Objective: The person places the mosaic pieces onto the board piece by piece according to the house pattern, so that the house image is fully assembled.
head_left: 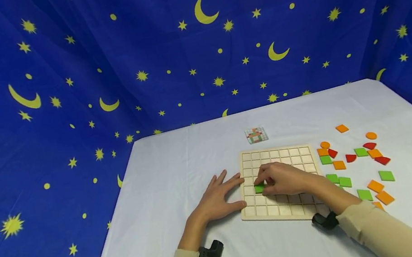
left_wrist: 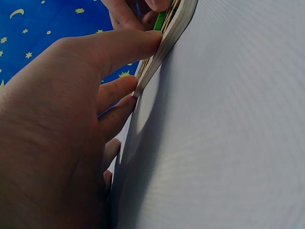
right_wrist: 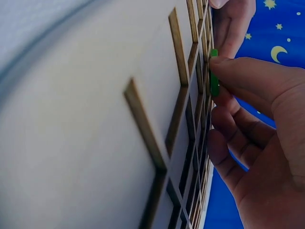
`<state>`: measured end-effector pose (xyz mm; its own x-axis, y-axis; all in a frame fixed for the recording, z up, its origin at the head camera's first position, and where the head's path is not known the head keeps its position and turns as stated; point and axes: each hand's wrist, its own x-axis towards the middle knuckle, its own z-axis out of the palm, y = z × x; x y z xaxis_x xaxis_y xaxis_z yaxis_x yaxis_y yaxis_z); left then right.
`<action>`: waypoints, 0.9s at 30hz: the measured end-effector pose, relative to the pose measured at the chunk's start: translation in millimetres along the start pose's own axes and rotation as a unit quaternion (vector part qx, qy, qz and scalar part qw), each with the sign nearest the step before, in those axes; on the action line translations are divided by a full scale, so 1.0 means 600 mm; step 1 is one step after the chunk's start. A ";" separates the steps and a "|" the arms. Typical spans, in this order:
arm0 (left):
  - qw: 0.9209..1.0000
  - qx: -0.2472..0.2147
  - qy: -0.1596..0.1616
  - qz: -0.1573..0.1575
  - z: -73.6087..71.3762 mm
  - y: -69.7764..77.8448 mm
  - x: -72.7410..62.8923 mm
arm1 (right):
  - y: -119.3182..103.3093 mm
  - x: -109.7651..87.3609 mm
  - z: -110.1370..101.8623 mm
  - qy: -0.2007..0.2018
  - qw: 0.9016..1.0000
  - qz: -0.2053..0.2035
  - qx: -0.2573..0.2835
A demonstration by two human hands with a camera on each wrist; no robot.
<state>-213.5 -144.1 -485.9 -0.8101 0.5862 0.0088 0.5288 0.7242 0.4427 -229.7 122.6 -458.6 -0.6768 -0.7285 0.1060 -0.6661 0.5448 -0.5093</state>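
Note:
A wooden grid board (head_left: 274, 211) lies on the white table. Over its left part, my right hand (head_left: 283, 179) pinches a green square tile (head_left: 259, 188) between thumb and fingers. In the right wrist view that green tile (right_wrist: 214, 71) stands at the grid's surface under the thumb; whether it sits fully in a cell I cannot tell. My left hand (head_left: 212, 201) has its fingers spread, and the thumb and fingertips touch the board's left edge. From the left wrist view, the left thumb (left_wrist: 133, 47) rests against the board's rim.
Right of the board lie scattered loose tiles: green squares (head_left: 386, 175), orange squares (head_left: 385, 197), orange circles (head_left: 371, 135) and red quarter-circles (head_left: 351, 158). Behind the board is a small card (head_left: 256, 135) with a coloured grid pattern. A blue curtain (head_left: 176, 51) with stars and moons surrounds the table.

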 end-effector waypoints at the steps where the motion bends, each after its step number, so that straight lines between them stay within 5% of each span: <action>1: 1.000 0.000 0.000 0.000 0.000 0.000 0.000 | 0.000 0.000 0.001 -0.001 1.000 0.002 -0.003; 27: 1.000 0.002 0.004 0.004 0.002 -0.003 0.000 | 0.001 -0.020 -0.013 0.015 1.000 0.002 0.004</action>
<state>-214.0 -144.7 -487.9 -0.8084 0.5883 0.0201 0.5357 0.7210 0.4395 -224.5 134.8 -453.8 -0.6883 -0.7136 0.1305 -0.6617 0.5437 -0.5163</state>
